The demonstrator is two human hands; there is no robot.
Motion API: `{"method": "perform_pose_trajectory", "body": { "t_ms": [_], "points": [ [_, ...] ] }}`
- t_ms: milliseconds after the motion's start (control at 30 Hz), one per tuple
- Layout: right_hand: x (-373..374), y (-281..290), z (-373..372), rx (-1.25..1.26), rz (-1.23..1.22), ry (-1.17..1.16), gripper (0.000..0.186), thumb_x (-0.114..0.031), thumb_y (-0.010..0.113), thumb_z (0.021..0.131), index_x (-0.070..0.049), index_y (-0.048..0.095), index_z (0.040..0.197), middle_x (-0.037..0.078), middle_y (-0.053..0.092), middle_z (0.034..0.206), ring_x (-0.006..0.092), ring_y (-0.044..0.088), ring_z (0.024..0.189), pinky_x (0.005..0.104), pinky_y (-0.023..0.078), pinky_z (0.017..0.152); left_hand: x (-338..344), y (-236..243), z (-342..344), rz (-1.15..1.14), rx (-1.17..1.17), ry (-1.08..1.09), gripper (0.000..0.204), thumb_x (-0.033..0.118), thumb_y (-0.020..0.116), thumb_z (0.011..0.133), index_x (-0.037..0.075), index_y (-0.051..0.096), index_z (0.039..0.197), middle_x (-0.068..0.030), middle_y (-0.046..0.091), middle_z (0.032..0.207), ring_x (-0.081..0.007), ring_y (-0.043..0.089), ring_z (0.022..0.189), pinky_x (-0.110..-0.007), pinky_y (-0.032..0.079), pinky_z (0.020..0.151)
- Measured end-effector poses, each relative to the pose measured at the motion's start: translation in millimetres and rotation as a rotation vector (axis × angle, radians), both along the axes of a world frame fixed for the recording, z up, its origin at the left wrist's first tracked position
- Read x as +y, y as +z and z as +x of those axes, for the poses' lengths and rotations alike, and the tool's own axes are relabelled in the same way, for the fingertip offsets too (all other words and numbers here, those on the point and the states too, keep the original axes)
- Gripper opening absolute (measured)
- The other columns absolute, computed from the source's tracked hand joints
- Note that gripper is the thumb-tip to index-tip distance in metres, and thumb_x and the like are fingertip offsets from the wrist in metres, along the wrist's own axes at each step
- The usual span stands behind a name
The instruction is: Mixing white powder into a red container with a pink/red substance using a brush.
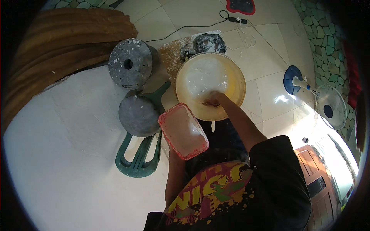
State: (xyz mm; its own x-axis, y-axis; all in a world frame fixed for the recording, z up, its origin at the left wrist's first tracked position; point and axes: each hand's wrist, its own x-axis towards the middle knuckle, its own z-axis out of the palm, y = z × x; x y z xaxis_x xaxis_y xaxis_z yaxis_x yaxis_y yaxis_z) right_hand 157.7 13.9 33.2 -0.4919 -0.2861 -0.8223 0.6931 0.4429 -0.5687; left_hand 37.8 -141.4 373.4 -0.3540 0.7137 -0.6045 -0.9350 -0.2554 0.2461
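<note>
A wide, pale yellow basin (pixel 239 90) stands in front of me with glossy white liquid (pixel 204 75) in it. My right hand (pixel 214 99) reaches over its near side, down at the edge of the liquid. The fingers are dark and partly hidden, so I cannot tell how they are curled. Nearer to me, a red rectangular plastic tub (pixel 181 134), its inside coated with white residue, is held up tilted beside the basin. My left forearm (pixel 176 173) runs up beneath this tub and supports it; the left hand itself is hidden behind it.
To the left are a speckled grey drum (pixel 129 65), a round grey disc (pixel 138 115) and a green plastic chair (pixel 135 169). Behind the basin sits a white-splashed machine (pixel 209 43) on a board. A cable (pixel 185 27) crosses the tiles. At right stands a fan (pixel 329 109).
</note>
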Motion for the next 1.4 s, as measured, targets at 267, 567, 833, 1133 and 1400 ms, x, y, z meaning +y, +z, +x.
{"method": "perform_pose_trajectory", "body": {
  "t_ms": [267,567,833,1133,1400],
  "points": [
    [-8.1,29.6,10.6,-0.043,0.134,0.183,0.050,-0.038,0.036,0.096,-0.030,0.038,0.146,0.010,0.037,0.150,0.0265,0.037,0.137,0.0428,0.030,0.111,35.5,2.5,4.5,0.232,0.019,0.006,0.062,0.048,0.060,0.087,0.002,0.050,0.127,-0.0176,0.059,0.112,-0.0318,0.059,0.098,-0.043,0.053,0.085],
    [6.2,49.8,13.9,-0.005,0.199,0.443,0.049,-0.035,0.029,0.098,-0.026,0.039,0.145,0.010,0.046,0.143,0.0306,0.044,0.131,0.0521,0.031,0.109,34.6,-11.2,1.4,0.097,-0.041,0.058,0.072,0.055,0.058,0.085,0.003,0.045,0.132,-0.0188,0.058,0.117,-0.0345,0.059,0.101,-0.046,0.053,0.088],
    [7.0,47.9,19.4,-0.038,0.514,0.248,0.049,-0.045,0.033,0.095,-0.022,0.058,0.130,0.011,0.055,0.136,0.0320,0.049,0.127,0.0549,0.030,0.108,37.4,-2.3,0.9,-0.012,0.026,0.060,0.076,0.059,0.055,0.086,0.004,0.040,0.137,-0.0211,0.055,0.124,-0.0353,0.059,0.107,-0.048,0.052,0.090],
    [27.9,24.5,9.3,-0.042,0.811,0.391,0.037,-0.037,0.052,0.090,-0.017,0.068,0.116,0.011,0.062,0.126,0.0331,0.055,0.121,0.0568,0.038,0.099,29.5,-6.1,2.2,-0.033,0.006,0.063,0.074,0.056,0.055,0.087,0.003,0.041,0.136,-0.0214,0.055,0.123,-0.0358,0.059,0.106,-0.047,0.051,0.091],
    [52.6,60.5,-20.0,-0.245,0.622,0.379,0.037,-0.034,0.068,0.083,-0.012,0.070,0.113,0.010,0.064,0.123,0.0287,0.057,0.116,0.0468,0.043,0.098,22.4,-11.2,3.3,-0.034,-0.056,0.094,0.069,0.051,0.055,0.089,0.002,0.041,0.136,-0.0215,0.055,0.123,-0.0366,0.058,0.105,-0.048,0.050,0.093]
  ]
}}
